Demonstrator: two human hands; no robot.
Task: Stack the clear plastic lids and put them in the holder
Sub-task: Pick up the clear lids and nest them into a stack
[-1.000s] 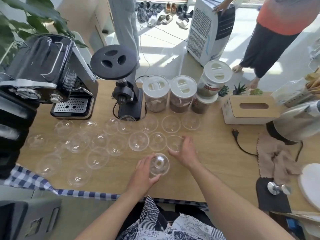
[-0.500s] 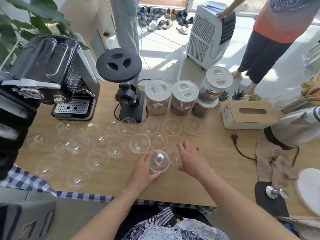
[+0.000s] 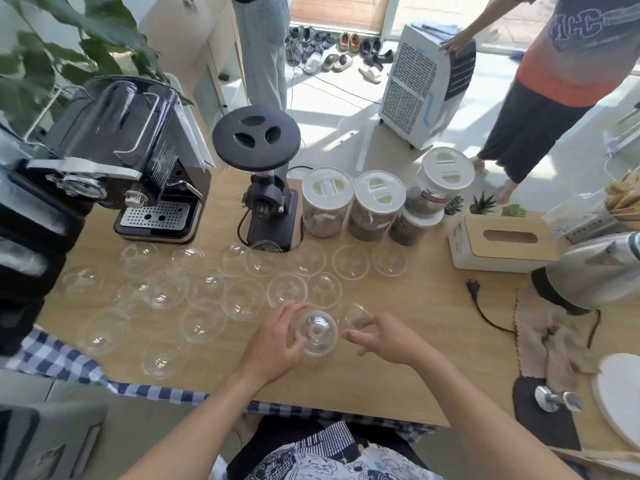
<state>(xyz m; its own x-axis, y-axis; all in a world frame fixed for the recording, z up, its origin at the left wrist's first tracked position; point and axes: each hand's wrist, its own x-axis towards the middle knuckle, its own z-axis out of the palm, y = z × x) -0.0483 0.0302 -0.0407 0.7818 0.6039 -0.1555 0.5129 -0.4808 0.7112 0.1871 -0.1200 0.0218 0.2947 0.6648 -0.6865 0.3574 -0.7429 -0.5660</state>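
Since a second ago, my right hand (image 3: 384,336) has drawn back from the row of lids, bringing one clear plastic dome lid (image 3: 356,315) pinched loosely in its fingertips, close beside my left hand (image 3: 277,344). My left grip curls around a small stack of clear dome lids (image 3: 317,332), raised just above the light wooden counter (image 3: 415,358), thumb near me, fingers on the far side. Both forearms reach forward from below, wrists bent slightly inward. Many loose clear dome lids (image 3: 204,320) lie spread across the counter toward the left. Behind them, a white-lidded clear jar (image 3: 438,183) carries a red label too blurred to read.
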